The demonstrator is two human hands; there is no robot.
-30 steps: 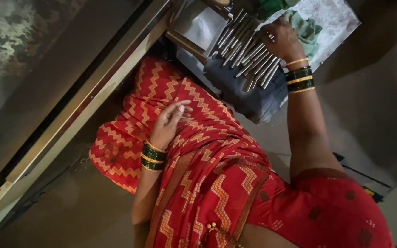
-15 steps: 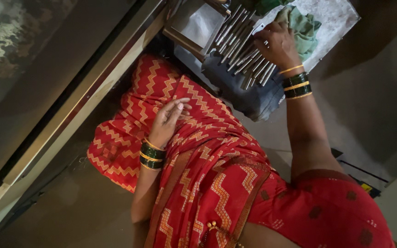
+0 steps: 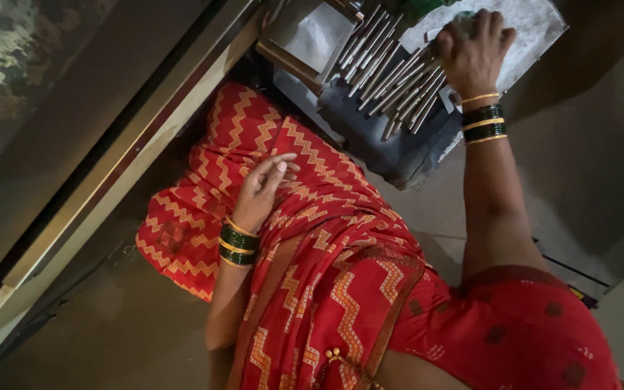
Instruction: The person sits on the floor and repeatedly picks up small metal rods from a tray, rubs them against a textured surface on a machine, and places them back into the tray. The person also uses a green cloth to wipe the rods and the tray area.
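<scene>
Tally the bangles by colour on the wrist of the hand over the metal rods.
On the wrist of the right hand, which is over the metal rods:
dark green bangles: 2
thin gold bangles: 2
Total: 4

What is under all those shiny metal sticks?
The metal rods lie on a dark folded cloth on the floor. The right hand rests at their far end, over a pale sheet. What lies beneath the cloth is covered.
</scene>
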